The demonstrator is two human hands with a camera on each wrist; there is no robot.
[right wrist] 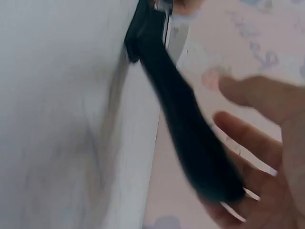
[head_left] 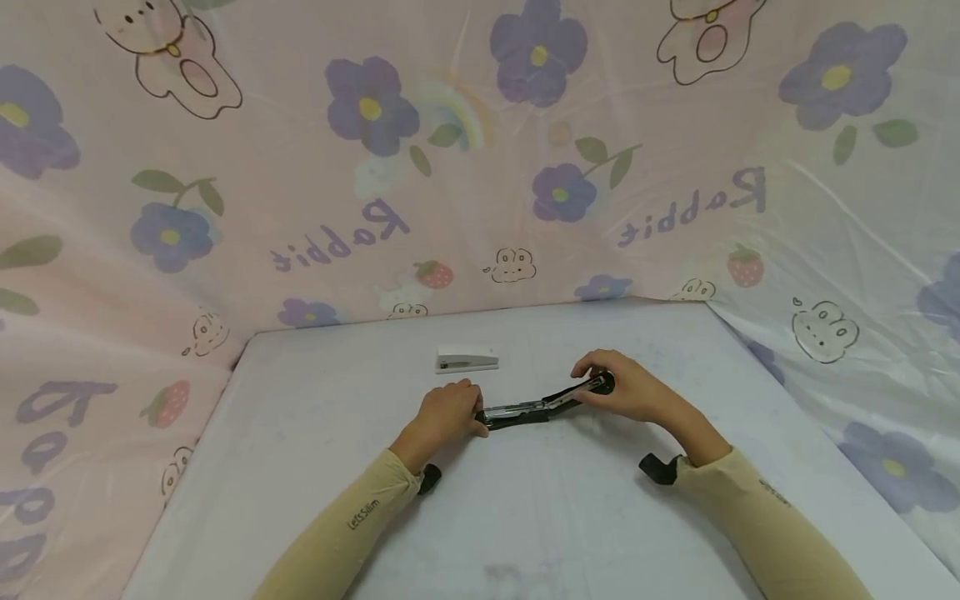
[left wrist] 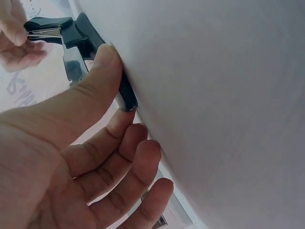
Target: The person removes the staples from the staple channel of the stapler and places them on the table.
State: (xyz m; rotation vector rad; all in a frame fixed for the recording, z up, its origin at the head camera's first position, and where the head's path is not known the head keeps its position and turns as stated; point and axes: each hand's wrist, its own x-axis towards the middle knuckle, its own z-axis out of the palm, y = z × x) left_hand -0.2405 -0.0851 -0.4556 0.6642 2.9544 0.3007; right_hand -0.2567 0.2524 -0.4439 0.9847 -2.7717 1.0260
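A black stapler, hinged wide open, stretches between the two hands with its metal staple channel showing. The left hand pinches one end low at the table; in the left wrist view its thumb presses on that end. At the other end, the right hand has its fingers curled about the raised black arm. The right wrist view is blurred, with the thumb standing apart from the arm and other fingers behind its tip. Behind the left hand lies a white stapler, touched by neither hand.
The white table reaches back to a printed cloth with flowers and rabbits, which hangs behind and at both sides. A black wrist mount sits under the right sleeve, and another under the left.
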